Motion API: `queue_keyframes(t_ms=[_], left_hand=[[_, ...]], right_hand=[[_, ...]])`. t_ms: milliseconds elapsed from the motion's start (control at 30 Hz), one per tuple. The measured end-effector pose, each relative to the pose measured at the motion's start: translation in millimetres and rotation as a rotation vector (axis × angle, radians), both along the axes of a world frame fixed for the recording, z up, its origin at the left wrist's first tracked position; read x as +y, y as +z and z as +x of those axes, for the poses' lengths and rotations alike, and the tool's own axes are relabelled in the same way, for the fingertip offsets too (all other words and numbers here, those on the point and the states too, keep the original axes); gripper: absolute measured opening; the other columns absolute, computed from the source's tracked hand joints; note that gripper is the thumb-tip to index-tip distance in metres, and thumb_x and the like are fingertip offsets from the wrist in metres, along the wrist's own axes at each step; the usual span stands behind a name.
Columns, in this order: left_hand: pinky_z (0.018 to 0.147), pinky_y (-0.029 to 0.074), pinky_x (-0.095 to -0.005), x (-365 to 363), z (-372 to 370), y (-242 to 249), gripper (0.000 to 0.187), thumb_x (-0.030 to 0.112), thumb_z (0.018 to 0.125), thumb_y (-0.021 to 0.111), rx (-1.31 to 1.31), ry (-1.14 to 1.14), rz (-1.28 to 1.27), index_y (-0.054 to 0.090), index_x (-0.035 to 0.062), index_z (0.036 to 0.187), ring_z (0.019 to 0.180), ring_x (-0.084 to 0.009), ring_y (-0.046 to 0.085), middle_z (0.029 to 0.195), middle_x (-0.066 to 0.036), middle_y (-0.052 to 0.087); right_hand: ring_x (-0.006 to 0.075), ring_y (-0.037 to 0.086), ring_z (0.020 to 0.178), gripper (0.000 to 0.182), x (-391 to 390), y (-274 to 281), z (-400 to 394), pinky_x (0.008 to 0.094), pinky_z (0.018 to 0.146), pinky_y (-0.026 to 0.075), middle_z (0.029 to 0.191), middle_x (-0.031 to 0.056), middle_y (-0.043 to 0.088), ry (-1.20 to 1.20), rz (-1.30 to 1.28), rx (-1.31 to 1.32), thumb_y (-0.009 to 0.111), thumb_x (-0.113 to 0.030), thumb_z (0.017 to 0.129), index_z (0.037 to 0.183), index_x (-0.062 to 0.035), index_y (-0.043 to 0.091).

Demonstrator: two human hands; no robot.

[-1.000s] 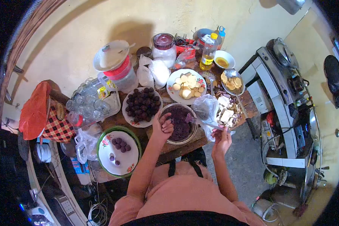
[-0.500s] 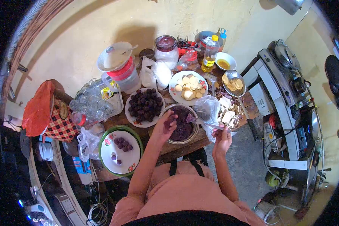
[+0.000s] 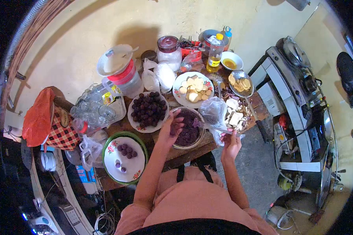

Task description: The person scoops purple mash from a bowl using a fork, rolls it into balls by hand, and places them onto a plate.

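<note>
Holding a fork [image 3: 208,126] over the purple mash [image 3: 188,135] is done by the closed fingers of the right hand [image 3: 231,145]; the mash lies in a bowl [image 3: 186,147] on the tabletop [image 3: 176,158]. The left hand [image 3: 169,131] is poised at the bowl's left side, fingers open and loosely curved; whether anything is cupped there cannot be told. Dark purple balls [image 3: 148,110] are already heaped on one plate [image 3: 135,125], and a few smaller ones [image 3: 126,151] set on a floral plate [image 3: 114,162], while plenty of mash is seemingly left unshaped.
</note>
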State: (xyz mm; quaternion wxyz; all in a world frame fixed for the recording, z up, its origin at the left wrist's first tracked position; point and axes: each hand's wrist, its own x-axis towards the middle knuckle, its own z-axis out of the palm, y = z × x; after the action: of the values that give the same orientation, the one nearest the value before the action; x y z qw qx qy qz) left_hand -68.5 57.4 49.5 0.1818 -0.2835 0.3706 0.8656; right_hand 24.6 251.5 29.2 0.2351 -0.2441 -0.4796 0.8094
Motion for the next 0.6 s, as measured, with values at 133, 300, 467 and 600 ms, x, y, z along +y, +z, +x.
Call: queue_keyframes(t_ms=[133, 300, 467, 600], left_hand=[[0.039, 0.041, -0.0184, -7.3, 0.3, -29.0, 0.042, 0.042, 0.087, 0.048, 0.230, -0.235, -0.136, 0.057, 0.0060, 0.107, 0.060, -0.0123, 0.060, 0.089, -0.006, 0.062], [0.033, 0.038, -0.0184, 12.0, 9.7, -24.6, 0.045, 0.042, 0.084, 0.054, 0.377, -0.471, -0.374, 0.057, 0.0014, 0.104, 0.056, -0.0148, 0.063, 0.090, -0.009, 0.062], [0.030, 0.035, -0.0211, 16.7, 5.9, -21.1, 0.044, 0.041, 0.084, 0.055, 0.366, -0.553, -0.660, 0.062, -0.0026, 0.086, 0.046, -0.0124, 0.059, 0.071, -0.006, 0.063], [0.030, 0.036, -0.0224, 14.2, 3.9, -26.3, 0.044, 0.039, 0.086, 0.052, 0.416, -0.547, -0.700, 0.062, -0.0032, 0.083, 0.043, -0.0123, 0.057, 0.066, -0.005, 0.062]], right_hand=[[0.0145, 0.052, 0.057, 0.030, -5.4, 4.3, 0.1, 0.0261, 0.054, 0.040, 0.070, 0.0101, 0.059, 0.013, 0.054, 0.029, 0.042, -0.026, 0.093, 0.091, 0.0003, 0.055], [0.0120, 0.053, 0.058, 0.028, -21.8, 15.2, 0.7, 0.0244, 0.055, 0.040, 0.070, 0.0066, 0.059, 0.015, 0.254, -0.040, 0.040, -0.024, 0.094, 0.091, -0.0002, 0.056], [0.0116, 0.054, 0.059, 0.020, -31.8, 6.0, 3.9, 0.0249, 0.056, 0.044, 0.072, 0.0067, 0.061, 0.013, 0.658, -0.026, 0.043, -0.012, 0.091, 0.091, 0.0018, 0.058], [0.0118, 0.054, 0.058, 0.019, -38.6, 10.2, 2.9, 0.0259, 0.056, 0.044, 0.072, 0.0076, 0.061, 0.019, 0.748, 0.042, 0.044, -0.010, 0.091, 0.090, 0.0013, 0.059]])
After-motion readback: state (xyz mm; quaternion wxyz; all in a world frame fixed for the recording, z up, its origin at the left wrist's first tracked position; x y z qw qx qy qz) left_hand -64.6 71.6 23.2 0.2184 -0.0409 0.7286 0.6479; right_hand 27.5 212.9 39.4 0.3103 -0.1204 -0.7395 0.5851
